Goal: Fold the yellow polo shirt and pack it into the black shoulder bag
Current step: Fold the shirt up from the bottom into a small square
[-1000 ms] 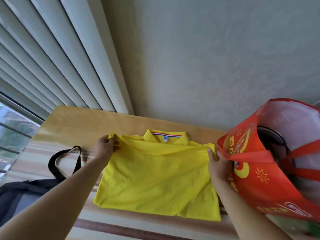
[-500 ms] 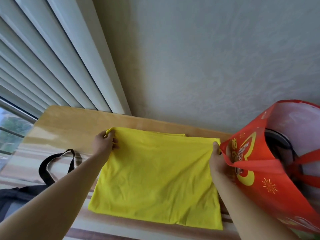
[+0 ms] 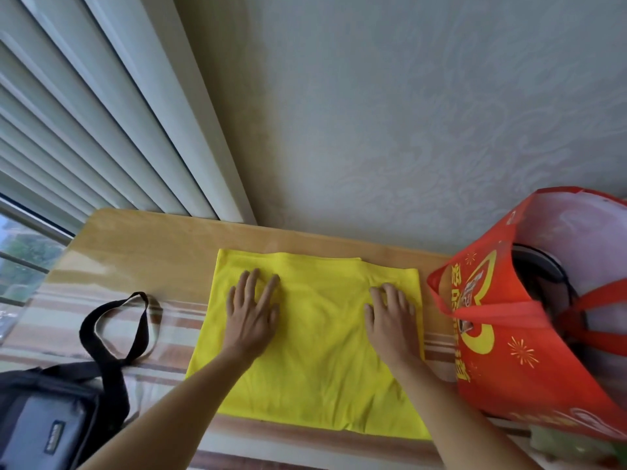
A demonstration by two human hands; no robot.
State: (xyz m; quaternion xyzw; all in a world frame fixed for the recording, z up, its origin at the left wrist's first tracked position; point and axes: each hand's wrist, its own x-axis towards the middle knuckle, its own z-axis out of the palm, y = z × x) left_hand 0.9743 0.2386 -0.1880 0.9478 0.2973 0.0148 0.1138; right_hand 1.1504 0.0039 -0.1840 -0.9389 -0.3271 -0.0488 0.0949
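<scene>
1. The yellow polo shirt [image 3: 315, 351] now lies folded in half on the table, its lower half laid over the top; the collar with its striped trim, visible a second ago, is covered.
2. The left hand [image 3: 252, 313], which a moment earlier pinches the raised hem at the shirt's left corner, now rests flat on the cloth, fingers spread and straight.
3. The right hand [image 3: 390, 317] likewise lets go of the right corner and presses palm-down on the shirt near its right edge.
4. The folded edge, held off the surface half a second ago, now sits flush along the far side.
</scene>
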